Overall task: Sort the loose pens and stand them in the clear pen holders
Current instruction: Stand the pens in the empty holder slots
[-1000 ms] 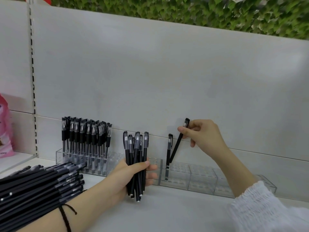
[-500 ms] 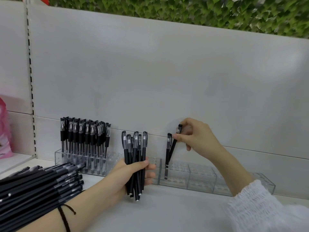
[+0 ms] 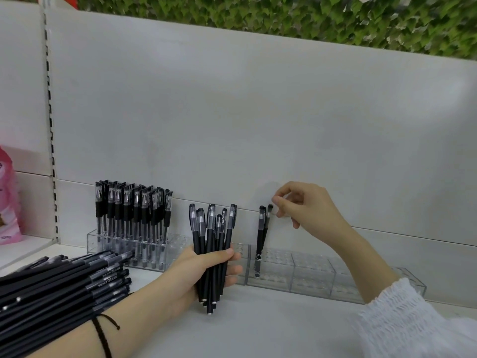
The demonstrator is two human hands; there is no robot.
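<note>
Two pens (image 3: pixel 261 236) stand in holder (image 3: pixel 312 275) (white shelf (image 3: pixel 271 329), leafy backdrop (image 3: pixel 284 16)).

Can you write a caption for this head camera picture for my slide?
Left hand holds a bunch of pens; right hand lets go beside two pens in the holder.

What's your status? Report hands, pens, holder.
Left hand gripping bundle of black pens. Right hand open, just off second black pen standing in long clear plastic holder. Holes beside it free.
</note>
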